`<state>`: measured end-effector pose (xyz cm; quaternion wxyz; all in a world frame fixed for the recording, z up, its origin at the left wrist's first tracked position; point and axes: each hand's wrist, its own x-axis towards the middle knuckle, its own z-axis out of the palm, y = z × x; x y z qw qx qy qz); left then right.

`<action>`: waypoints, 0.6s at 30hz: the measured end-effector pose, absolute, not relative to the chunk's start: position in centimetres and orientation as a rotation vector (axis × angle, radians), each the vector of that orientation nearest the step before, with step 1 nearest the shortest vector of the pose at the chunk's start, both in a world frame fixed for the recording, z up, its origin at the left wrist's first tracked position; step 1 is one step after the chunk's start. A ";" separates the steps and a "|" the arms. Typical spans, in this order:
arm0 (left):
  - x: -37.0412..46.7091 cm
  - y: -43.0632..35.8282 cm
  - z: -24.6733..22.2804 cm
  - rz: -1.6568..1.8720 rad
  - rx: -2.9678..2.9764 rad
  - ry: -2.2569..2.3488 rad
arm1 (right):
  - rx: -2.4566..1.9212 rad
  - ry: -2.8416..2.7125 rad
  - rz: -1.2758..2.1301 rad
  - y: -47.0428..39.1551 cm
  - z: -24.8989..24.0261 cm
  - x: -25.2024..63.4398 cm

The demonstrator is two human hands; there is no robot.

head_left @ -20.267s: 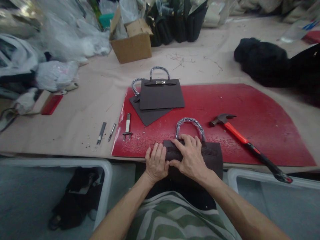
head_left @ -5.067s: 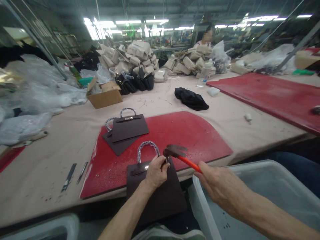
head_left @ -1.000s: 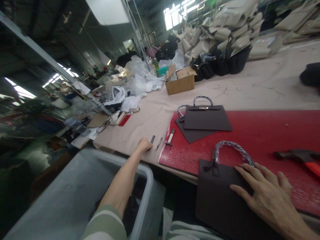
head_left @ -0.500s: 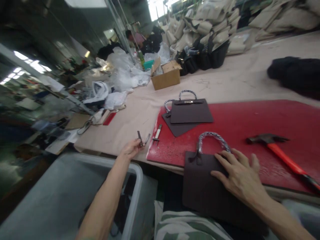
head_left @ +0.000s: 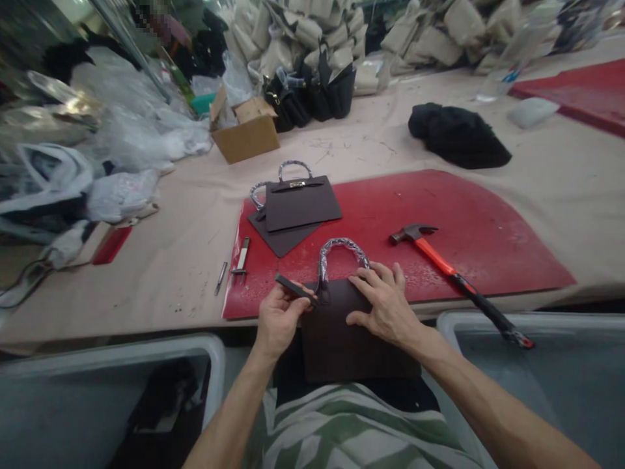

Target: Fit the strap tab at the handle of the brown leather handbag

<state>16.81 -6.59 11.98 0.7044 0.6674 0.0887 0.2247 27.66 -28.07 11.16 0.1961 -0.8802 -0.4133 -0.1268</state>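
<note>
A dark brown bag panel [head_left: 359, 355] with a plastic-wrapped handle [head_left: 344, 242] lies at the table's front edge, its lower part over my lap. My right hand [head_left: 388, 306] rests on its upper right area, fingers spread. In my left hand [head_left: 278, 322], a dark bar-shaped tool [head_left: 293, 287] is pinched between thumb and fingers. The tool's lower end is close to the left base of the handle; I cannot tell whether they touch. Farther back, a brown panel with a metal clasp [head_left: 303, 205] overlaps another handled panel [head_left: 283, 242].
A red mat [head_left: 469, 228] covers the table's middle, with a claw hammer [head_left: 439, 260] at right. A pronged tool [head_left: 241, 258] and a metal rod [head_left: 221, 278] lie left. Grey bins [head_left: 217, 365] flank me. Behind are a cardboard box [head_left: 247, 140] and black cloth [head_left: 459, 133].
My left hand has moved right from the table, bringing the dark tool to the handle base. The metal rod beside it stayed on the table. The view has turned right.
</note>
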 end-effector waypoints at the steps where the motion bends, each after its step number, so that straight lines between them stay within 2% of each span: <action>1: 17.0 -7.5 11.9 0.492 1.528 0.182 | -2.448 -1.173 -0.358 -28.1 11.1 27.7; 7: 17.8 -10.3 10.5 0.566 1.761 0.123 | -2.418 -1.166 -0.396 -28.3 10.6 27.2; 14: 19.2 -9.4 10.6 0.726 2.071 0.032 | -2.417 -1.130 -0.375 -28.2 10.7 26.9; 18: 19.8 -8.9 10.8 0.673 2.105 0.024 | -2.419 -1.119 -0.369 -28.1 10.7 27.0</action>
